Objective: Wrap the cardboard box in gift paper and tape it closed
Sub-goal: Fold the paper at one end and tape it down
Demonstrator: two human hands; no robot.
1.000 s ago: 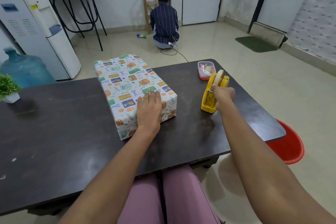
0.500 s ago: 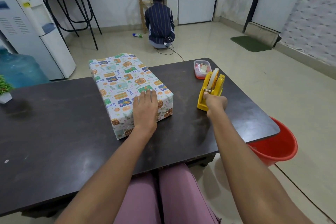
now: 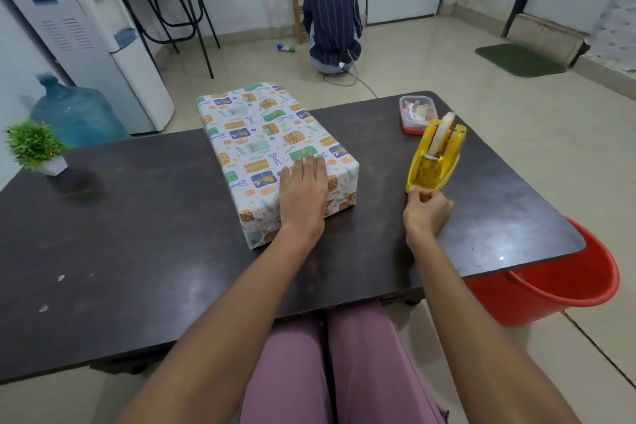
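1. Head view: your left hand [image 3: 303,191] lies flat, fingers straight and together, pressing down on the near end of the wrapped box [image 3: 275,155]. The box sits on the dark table [image 3: 137,217] and stretches away from your palm toward the far edge, fully covered in patterned gift paper.
2. Your right hand [image 3: 426,213] is to the right of the box, well apart from it, its fingers curled and pinching something at the near tip of the yellow tape dispenser [image 3: 435,158]. You seem to hold a strip of tape, though it is too small to tell.
3. The dispenser stands on the table just beyond your right fingers, touching them, with its tape roll [image 3: 442,131] at the far, raised end.
4. Beyond the dispenser, farther from your right hand, sits a small red-based plastic container [image 3: 416,112].
5. Far to the left of your left hand, a small potted plant [image 3: 36,148] stands near the table's edge.
6. Right of your right forearm, a red bucket [image 3: 550,289] rests on the floor, partly under the table corner.
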